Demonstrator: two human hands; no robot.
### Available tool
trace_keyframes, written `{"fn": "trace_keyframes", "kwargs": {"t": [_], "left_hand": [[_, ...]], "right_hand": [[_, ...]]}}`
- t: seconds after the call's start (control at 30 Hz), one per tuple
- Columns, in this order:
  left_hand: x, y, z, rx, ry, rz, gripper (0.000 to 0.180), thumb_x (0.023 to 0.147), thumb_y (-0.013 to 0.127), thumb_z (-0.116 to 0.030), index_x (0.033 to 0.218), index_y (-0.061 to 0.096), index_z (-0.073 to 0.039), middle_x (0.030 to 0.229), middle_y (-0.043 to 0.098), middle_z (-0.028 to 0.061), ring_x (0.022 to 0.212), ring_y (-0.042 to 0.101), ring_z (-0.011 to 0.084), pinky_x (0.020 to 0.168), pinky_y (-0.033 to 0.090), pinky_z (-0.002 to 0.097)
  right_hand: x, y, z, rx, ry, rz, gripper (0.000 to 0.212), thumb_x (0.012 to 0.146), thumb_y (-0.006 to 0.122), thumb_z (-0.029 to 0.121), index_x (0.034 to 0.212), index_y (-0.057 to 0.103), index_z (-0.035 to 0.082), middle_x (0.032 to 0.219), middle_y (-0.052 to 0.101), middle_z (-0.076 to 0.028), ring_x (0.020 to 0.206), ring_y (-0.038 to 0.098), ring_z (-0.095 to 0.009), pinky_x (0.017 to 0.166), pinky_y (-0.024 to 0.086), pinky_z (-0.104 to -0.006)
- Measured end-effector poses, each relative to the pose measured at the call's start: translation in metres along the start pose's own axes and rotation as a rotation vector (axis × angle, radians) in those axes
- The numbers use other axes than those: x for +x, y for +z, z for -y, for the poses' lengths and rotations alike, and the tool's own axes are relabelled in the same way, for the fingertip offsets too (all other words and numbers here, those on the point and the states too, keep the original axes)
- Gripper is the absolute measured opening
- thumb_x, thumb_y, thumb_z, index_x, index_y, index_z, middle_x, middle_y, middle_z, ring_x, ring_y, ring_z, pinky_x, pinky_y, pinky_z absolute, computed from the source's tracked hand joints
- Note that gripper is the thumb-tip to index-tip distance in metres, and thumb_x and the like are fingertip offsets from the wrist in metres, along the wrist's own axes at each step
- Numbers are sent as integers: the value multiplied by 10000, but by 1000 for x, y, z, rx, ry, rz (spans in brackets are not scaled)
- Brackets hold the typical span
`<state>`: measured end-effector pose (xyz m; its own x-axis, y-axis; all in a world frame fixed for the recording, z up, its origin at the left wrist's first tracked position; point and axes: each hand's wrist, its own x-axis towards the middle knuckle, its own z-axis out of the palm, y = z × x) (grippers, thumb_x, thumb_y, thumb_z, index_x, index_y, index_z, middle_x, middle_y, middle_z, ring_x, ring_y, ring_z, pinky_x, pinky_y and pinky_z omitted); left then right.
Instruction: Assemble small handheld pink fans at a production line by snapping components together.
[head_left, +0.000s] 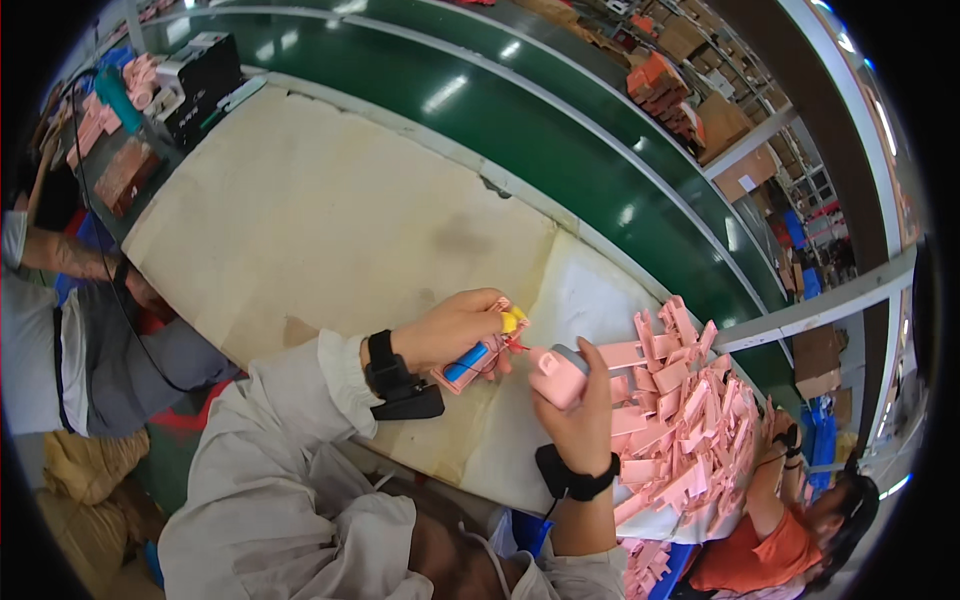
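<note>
- The person's left hand point(455, 330) grips a small pink plastic housing point(468, 368) with a blue insert and a yellow piece at its far end, holding it just above the cream-covered workbench point(320, 220)
- The right hand point(580, 400) is wrapped around a pink handheld tool point(553, 372) with a grey cap, whose thin red tip points left and meets the yellow end of the housing
- Both wrists carry black bands; white sleeves come in from the near edge
- Just right of the right hand lies a large heap of loose pink plastic parts point(672, 420), spilling over the near right end of the bench; more pink pieces show below the bench edge
- Judged from the layout, 1 housing is in hand being worked at its tip, while the heap reads as the bulk left to handle; no separate pile of finished pieces can be made out near the hands, so how many are done cannot be told
- A green conveyor belt point(520, 130) runs behind the bench from far left to right
- At the far left stand a black box point(205, 80) and stacks of pink parts
- 1 seated co-worker shows at the left edge and another, in an orange top point(755, 555), at the near right
</note>
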<state>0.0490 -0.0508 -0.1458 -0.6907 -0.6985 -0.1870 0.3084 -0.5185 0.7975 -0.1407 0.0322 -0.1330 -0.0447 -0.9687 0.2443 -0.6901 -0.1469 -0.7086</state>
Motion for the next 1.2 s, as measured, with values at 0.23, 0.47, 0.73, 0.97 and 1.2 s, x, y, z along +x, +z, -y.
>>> {"fn": "trace_keyframes", "kwargs": {"t": [0.23,0.47,0.73,0.97,1.2], "left_hand": [[-1,0,14,170,-40,100,163,845,406,-91,965,472,-4,837,549,114,597,566,154,492,460,280],[-13,15,7,303,-85,44,153,852,429,-118,933,487,-3,739,546,74,546,523,115,455,422,266],[-12,9,16,363,-30,133,172,832,460,-134,948,493,-11,747,543,51,564,506,99,470,428,252],[-5,3,33,632,302,101,224,779,530,-135,944,498,13,793,567,84,595,522,152,562,442,295],[-12,9,22,738,295,70,258,747,549,-143,923,530,45,784,612,160,664,588,251,606,459,334]], "right_hand": [[-2,-21,-3,-282,-461,-103,567,596,718,-46,1099,473,49,1111,536,-158,1059,518,-329,874,434,-386],[-16,-25,-3,96,-272,72,611,577,728,-58,1107,450,64,1098,516,-143,1045,518,-322,899,426,-405],[-11,-22,-4,-228,-481,-110,580,561,739,-61,1054,459,60,1088,504,-144,1012,523,-325,896,426,-408],[-12,-24,-4,-345,-506,-121,583,554,750,-61,1047,467,66,1095,499,-148,1027,519,-346,895,430,-415],[-17,-25,-5,-380,-550,-122,603,564,748,-64,1074,456,71,1103,494,-146,1025,516,-358,893,441,-435]]}}
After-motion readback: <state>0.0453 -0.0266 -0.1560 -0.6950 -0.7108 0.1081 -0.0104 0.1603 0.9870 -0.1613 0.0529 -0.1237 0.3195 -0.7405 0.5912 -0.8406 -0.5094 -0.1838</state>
